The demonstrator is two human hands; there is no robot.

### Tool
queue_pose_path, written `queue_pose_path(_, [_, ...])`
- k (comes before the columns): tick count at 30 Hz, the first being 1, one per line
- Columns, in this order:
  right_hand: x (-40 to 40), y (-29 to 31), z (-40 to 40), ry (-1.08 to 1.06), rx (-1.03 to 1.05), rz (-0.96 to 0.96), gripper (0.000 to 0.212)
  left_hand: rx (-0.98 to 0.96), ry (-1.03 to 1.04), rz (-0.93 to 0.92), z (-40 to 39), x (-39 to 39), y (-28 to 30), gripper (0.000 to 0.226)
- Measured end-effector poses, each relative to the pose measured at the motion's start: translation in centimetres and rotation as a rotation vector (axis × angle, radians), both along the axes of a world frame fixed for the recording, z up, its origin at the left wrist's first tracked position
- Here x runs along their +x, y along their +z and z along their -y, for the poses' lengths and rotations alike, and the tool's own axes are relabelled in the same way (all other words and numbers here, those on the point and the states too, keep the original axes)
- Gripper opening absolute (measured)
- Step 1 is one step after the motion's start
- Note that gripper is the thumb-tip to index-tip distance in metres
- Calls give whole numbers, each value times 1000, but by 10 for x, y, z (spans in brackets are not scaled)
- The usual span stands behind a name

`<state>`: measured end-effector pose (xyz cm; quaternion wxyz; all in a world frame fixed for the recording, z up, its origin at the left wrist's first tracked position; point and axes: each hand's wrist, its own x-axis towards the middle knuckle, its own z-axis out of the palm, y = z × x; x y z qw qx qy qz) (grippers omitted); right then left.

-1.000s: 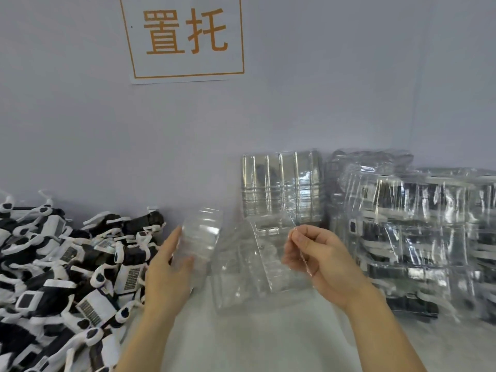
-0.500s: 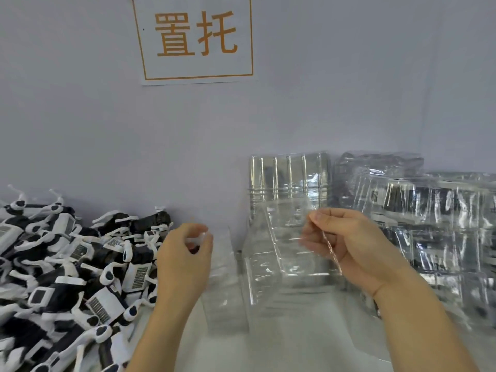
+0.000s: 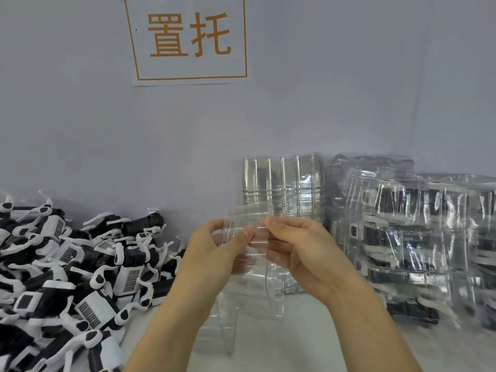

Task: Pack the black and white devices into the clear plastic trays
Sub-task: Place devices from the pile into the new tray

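Overhead, a white wall sign [image 3: 189, 38] framed in orange reads "置托" in orange characters. Both hands hold a clear plastic tray [image 3: 251, 253] above the desk [image 3: 308, 342]: the left hand [image 3: 214, 253] and the right hand [image 3: 300, 251] each pinch its top edge between thumb and curled fingers. Black and white devices [image 3: 61, 277] lie heaped at the left (their grey printed labels are too small to read). Filled trays [image 3: 418, 237] are stacked at the right, with empty trays [image 3: 281, 183] upright against the far wall.
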<state>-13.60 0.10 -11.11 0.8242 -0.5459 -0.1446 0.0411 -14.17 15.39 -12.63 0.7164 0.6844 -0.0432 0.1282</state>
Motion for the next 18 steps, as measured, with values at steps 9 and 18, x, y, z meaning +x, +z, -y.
queue_pose_path(9, [3, -10, 2, 114, 92, -107, 17, -17, -41, 10, -3, 3, -4, 35])
queue_pose_path(18, [5, -15, 4, 172, 103, -108, 19, -16, -37, 21, -4, 5, -5, 40])
